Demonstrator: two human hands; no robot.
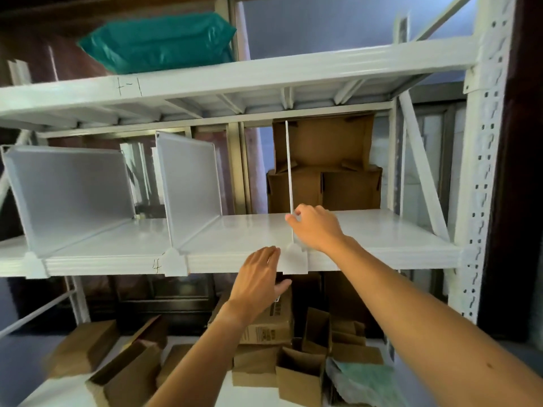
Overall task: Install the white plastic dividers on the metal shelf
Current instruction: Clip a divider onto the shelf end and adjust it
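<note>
Three white plastic dividers stand upright on the white metal shelf (382, 230). The left divider (70, 189) and the middle divider (191, 177) each end in a clip over the shelf's front edge. I see the third divider (289, 168) edge-on, with its clip (295, 258) over the front lip. My right hand (316, 227) pinches this divider's front edge low down, just above the shelf. My left hand (258, 277) hovers by the front lip left of the clip, fingers spread, thumb under the edge, holding nothing.
A teal plastic package (158, 42) lies on the upper shelf. Cardboard boxes (323, 160) are stacked behind the shelf. More open boxes (296, 365) crowd the floor below. The perforated upright post (482, 171) bounds the shelf on the right.
</note>
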